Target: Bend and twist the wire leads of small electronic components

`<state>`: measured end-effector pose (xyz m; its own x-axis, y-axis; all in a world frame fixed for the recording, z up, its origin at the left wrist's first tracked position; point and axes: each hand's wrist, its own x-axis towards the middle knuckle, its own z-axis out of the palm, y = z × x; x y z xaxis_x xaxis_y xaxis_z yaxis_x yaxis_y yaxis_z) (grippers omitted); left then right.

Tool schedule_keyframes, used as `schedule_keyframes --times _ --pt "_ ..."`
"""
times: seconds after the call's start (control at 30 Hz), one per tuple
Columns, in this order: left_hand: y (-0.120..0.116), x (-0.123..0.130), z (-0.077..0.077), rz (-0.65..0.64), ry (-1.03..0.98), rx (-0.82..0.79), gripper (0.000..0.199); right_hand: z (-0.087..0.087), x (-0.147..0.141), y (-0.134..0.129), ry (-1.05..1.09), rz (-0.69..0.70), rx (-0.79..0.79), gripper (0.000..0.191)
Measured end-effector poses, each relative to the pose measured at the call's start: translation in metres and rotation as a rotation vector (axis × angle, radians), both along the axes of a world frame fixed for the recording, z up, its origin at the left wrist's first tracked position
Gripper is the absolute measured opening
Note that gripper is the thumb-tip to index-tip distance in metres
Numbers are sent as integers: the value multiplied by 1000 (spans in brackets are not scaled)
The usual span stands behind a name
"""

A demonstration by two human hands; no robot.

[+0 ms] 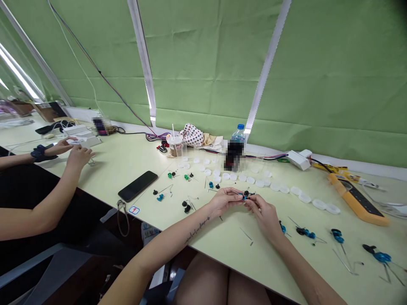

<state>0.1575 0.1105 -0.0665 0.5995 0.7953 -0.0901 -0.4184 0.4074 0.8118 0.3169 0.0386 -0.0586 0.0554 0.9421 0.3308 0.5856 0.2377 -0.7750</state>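
In the head view my left hand [224,202] and my right hand [263,214] meet above the table, fingers closed in a pinch. Between them is a small blue-and-black part [245,196] with thin metal showing beside it; the fingertips cover much of it. A bent metal rod [247,236] lies on the table just below my hands. Left of my left hand are black knob-like pieces with rods [187,206]. To the right of my right forearm lie a blue-and-black set [305,232] and another one [378,254], each with bent rods.
Small white round cups [250,181] run in a curved row behind my hands. Beyond them stand a water bottle [239,134] and a lidded drink cup [175,146]. A phone [138,186] lies left, an orange power strip [359,199] right. A co-worker's hands [79,156] work at far left.
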Motion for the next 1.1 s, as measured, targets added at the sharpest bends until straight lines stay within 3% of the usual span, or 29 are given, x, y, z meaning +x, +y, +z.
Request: schedule_keyframes --times 1.1 --pt "0 1 -2 -2 -16 19 34 -3 2 2 17 28 -42 39"
